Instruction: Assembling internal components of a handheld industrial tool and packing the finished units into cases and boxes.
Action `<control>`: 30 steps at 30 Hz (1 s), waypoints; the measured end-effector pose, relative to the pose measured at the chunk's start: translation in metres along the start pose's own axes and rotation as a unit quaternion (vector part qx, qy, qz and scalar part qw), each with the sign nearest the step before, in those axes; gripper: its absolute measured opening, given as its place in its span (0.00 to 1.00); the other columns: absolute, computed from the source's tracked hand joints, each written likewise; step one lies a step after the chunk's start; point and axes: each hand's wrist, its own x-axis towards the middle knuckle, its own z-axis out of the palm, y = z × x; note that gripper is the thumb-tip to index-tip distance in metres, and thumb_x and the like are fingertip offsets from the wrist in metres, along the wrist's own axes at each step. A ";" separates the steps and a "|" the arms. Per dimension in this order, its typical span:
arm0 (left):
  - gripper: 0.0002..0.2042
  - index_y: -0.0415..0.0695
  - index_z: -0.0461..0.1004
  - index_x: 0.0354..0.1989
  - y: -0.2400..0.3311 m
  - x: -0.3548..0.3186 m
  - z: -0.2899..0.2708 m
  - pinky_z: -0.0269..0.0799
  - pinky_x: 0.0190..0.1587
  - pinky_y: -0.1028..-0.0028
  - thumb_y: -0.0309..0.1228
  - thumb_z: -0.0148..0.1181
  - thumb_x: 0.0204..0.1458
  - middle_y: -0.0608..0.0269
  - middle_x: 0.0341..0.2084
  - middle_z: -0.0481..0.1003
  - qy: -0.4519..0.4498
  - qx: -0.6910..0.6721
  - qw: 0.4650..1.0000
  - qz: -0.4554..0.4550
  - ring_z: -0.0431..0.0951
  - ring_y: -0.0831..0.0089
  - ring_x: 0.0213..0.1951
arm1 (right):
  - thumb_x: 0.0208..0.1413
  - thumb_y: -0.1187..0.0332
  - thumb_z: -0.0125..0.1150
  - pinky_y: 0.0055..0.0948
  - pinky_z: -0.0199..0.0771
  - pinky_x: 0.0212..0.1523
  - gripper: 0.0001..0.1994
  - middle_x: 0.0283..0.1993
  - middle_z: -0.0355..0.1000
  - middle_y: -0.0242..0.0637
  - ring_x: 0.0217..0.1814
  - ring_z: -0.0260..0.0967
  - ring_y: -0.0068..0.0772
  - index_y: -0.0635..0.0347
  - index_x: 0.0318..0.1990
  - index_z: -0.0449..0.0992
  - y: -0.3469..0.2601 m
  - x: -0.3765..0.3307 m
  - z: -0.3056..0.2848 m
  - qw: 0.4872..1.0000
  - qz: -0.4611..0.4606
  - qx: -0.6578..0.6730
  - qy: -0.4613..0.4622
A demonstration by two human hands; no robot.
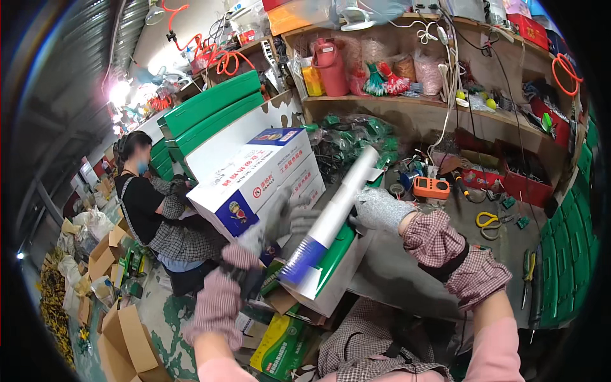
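Note:
A long white roll with a blue end lies tilted across a green and white flat case in front of me. My right hand, in a grey knit glove and checked sleeve cover, grips the roll near its middle. My left hand, also gloved, is blurred and hovers just left of the roll, fingers apart, close to a white carton with blue corners. Whether it touches the roll I cannot tell.
A person in a black top and checked apron works at the left among cardboard boxes. Green cases are stacked behind the cartons. The workbench at right holds yellow scissors, an orange device and tools. Shelves stand above.

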 end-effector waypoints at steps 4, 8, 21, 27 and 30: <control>0.45 0.39 0.50 0.73 -0.095 -0.068 0.005 0.53 0.72 0.62 0.68 0.35 0.61 0.50 0.69 0.59 0.055 0.146 0.984 0.087 0.60 0.59 0.69 | 0.55 0.50 0.63 0.47 0.79 0.47 0.23 0.40 0.78 0.53 0.44 0.78 0.53 0.64 0.46 0.78 0.002 -0.015 0.022 0.984 -0.059 0.024 0.168; 0.40 0.40 0.54 0.71 -0.209 -0.123 -0.001 0.57 0.70 0.60 0.64 0.36 0.64 0.53 0.66 0.61 0.067 0.025 0.995 0.071 0.63 0.61 0.65 | 0.52 0.54 0.68 0.48 0.78 0.44 0.22 0.39 0.77 0.54 0.42 0.77 0.53 0.65 0.44 0.78 -0.008 -0.030 0.037 0.973 0.000 0.055 0.224; 0.40 0.38 0.52 0.71 -0.187 -0.084 0.073 0.72 0.54 0.60 0.50 0.58 0.57 0.49 0.63 0.66 -0.114 -0.245 0.958 -0.094 0.71 0.59 0.60 | 0.66 0.56 0.54 0.41 0.77 0.56 0.26 0.56 0.74 0.48 0.54 0.76 0.40 0.67 0.63 0.66 0.071 -0.184 0.158 0.834 0.140 0.491 0.209; 0.38 0.37 0.55 0.72 -0.179 -0.095 0.093 0.55 0.69 0.64 0.42 0.62 0.56 0.53 0.66 0.63 -0.053 -0.096 0.992 -0.059 0.61 0.63 0.67 | 0.65 0.56 0.54 0.41 0.77 0.57 0.26 0.57 0.74 0.48 0.55 0.75 0.40 0.67 0.63 0.66 0.087 -0.303 0.257 0.770 0.116 0.572 0.258; 0.39 0.36 0.54 0.72 -0.174 -0.108 0.087 0.54 0.69 0.64 0.41 0.63 0.55 0.53 0.67 0.63 -0.018 -0.044 0.998 -0.052 0.60 0.63 0.68 | 0.65 0.55 0.54 0.41 0.76 0.57 0.27 0.57 0.73 0.48 0.56 0.75 0.40 0.67 0.63 0.66 0.089 -0.316 0.295 0.731 0.085 0.624 0.263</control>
